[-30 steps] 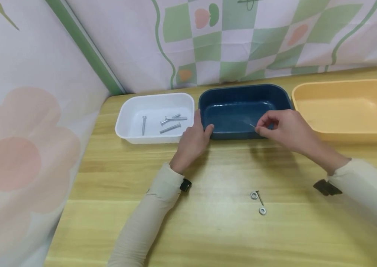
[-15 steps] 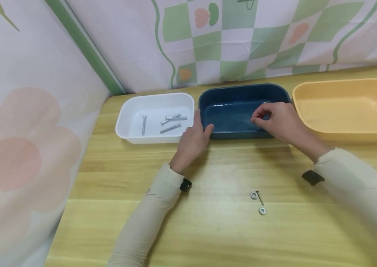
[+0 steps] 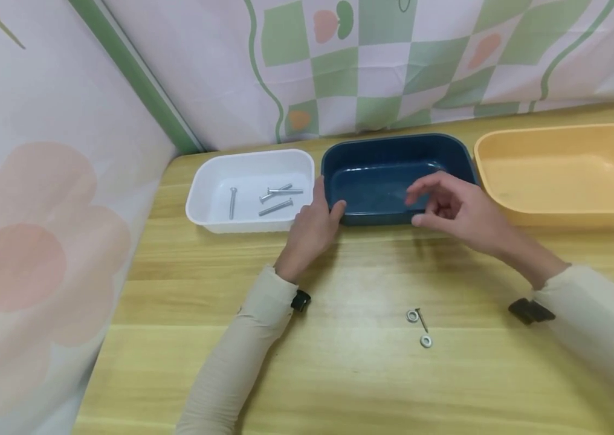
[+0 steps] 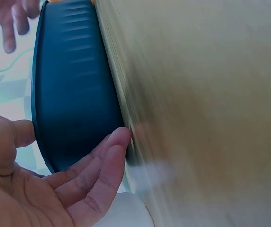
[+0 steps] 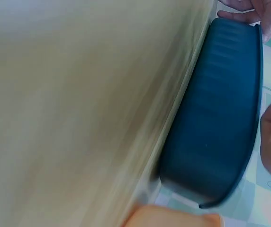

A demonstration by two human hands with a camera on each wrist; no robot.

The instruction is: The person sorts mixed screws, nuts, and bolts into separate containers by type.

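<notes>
My left hand [image 3: 312,232] holds the left front corner of the dark blue tray [image 3: 383,219], thumb on the front and fingers along its end wall; the left wrist view shows the fingers [image 4: 97,184] against that end. Over the tray's right front edge, my right hand [image 3: 462,211] has thumb and fingers parted, with nothing visible between them. No small part shows inside the tray, though the right hand covers some of it. On the table before me lie two small metal rings [image 3: 412,316], perhaps nuts or washers, and a thin nail or screw [image 3: 422,320].
To the left, a white tray [image 3: 206,220] contains several silver bolts [image 3: 276,207]. A yellow tray [image 3: 573,214] stands at the right, close beside the blue one. All sit along the back of the wooden table [image 3: 339,362], before a patterned cloth [image 3: 383,60].
The right hand pinched a thin metal piece and moved farther over the blue tray, then drew back with its fingers spread. The piece is no longer visible. The left hand stays put.
</notes>
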